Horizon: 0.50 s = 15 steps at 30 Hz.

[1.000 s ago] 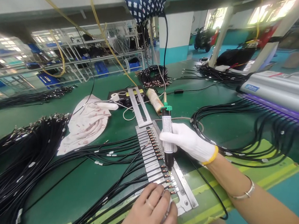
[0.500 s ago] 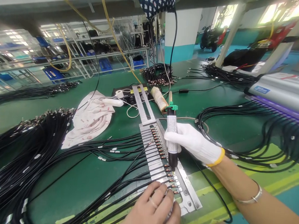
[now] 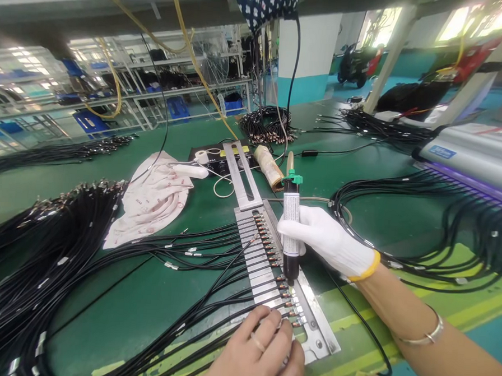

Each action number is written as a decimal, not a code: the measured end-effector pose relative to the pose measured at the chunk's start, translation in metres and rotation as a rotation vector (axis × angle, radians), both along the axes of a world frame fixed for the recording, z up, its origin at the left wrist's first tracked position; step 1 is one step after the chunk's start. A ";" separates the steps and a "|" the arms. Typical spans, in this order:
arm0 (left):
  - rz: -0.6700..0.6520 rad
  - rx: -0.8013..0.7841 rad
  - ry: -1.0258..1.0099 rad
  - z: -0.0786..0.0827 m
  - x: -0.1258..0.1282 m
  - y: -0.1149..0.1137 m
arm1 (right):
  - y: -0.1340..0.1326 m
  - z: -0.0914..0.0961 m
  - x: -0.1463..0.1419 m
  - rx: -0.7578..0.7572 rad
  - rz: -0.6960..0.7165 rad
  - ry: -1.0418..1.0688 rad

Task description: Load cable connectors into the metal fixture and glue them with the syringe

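My right hand [image 3: 326, 239], in a white knit glove, is closed around a dispensing syringe [image 3: 292, 212] with a white printed label and a green cap. The syringe stands almost upright, tip down at a row of copper-coloured cable ends [image 3: 285, 295]. These ends lie side by side in a slotted metal fixture [image 3: 310, 303], their black cables [image 3: 225, 265] running off to the left. My bare left hand [image 3: 259, 348], a ring on one finger, rests with curled fingers over the near end of the fixture and cables. Its fingertips and whatever is under them are hidden.
A crumpled pale cloth [image 3: 153, 200] and a large cable bundle [image 3: 41, 255] lie left. Behind the fixture sit a black control box [image 3: 214, 162], a wrapped roll [image 3: 268, 166] and coiled cables [image 3: 265, 124]. A grey machine with purple light [image 3: 480, 155] stands right, cables reaching under it.
The syringe and my gloved right hand appear almost unmoved at the same cable ends. My left hand stays in place. The whole view has shifted slightly.
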<state>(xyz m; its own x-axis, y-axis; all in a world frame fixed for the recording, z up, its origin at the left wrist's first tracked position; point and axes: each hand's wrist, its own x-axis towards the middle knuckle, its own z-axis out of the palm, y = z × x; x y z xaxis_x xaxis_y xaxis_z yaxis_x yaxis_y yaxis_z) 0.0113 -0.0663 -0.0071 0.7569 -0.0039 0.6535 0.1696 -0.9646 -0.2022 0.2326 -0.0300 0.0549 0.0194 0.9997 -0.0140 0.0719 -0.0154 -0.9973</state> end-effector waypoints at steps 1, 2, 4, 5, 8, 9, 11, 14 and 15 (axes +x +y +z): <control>0.002 0.003 -0.001 -0.001 0.000 0.000 | 0.000 0.000 0.000 -0.002 -0.006 0.002; 0.005 0.006 -0.005 -0.001 0.000 0.000 | 0.000 0.000 0.000 -0.003 -0.012 0.001; 0.013 0.007 -0.015 -0.002 0.000 0.000 | -0.001 -0.002 0.001 0.000 -0.020 0.003; 0.014 0.004 -0.022 -0.003 0.001 0.000 | -0.001 -0.004 0.002 0.008 -0.020 0.005; 0.001 -0.005 -0.047 -0.004 0.002 0.000 | 0.000 -0.011 0.005 0.044 -0.024 0.015; -0.005 -0.003 -0.060 -0.005 0.003 0.000 | 0.000 -0.013 0.006 0.057 -0.035 0.029; -0.013 0.004 -0.080 -0.007 0.005 0.001 | 0.002 -0.016 0.008 0.083 -0.063 0.056; -0.009 0.015 -0.099 -0.009 0.008 0.002 | 0.003 -0.016 0.014 0.117 -0.106 0.079; -0.009 0.018 -0.106 -0.010 0.009 0.003 | 0.002 -0.014 0.017 0.124 -0.133 0.077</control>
